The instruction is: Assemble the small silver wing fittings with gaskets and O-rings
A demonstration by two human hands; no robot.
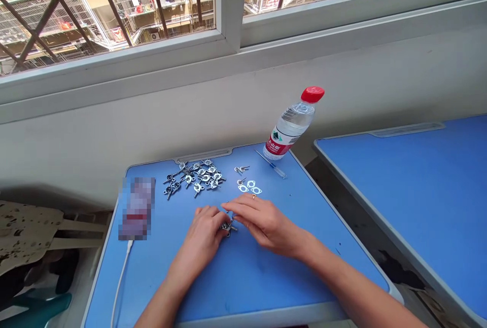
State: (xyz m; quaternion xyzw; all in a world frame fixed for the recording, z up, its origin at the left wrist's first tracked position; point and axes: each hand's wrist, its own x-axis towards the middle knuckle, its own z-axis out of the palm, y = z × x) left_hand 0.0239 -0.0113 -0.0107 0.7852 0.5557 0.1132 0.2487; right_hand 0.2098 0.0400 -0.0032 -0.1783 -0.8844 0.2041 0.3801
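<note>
Near the middle of the blue desk, my left hand [206, 229] grips a small metal part with a round body and eyelet ears [227, 227], held low at the desk surface. My right hand [262, 221] is directly over that part, with thumb and fingertips pinched together. Whatever sits between those fingertips is too small and covered to make out. Beyond my hands lies a pile of similar metal parts [198, 176]. To its right are several flat oval metal plates [256, 190] and a few small pieces with pins [241, 169].
A water bottle with a red cap [289, 128] stands at the desk's back right corner. Beside it lies a thin pen-like tool [272, 165]. A blurred-out phone-like object [137, 209] with a white cable [120, 282] is on the left. Another blue desk [418, 181] stands to the right.
</note>
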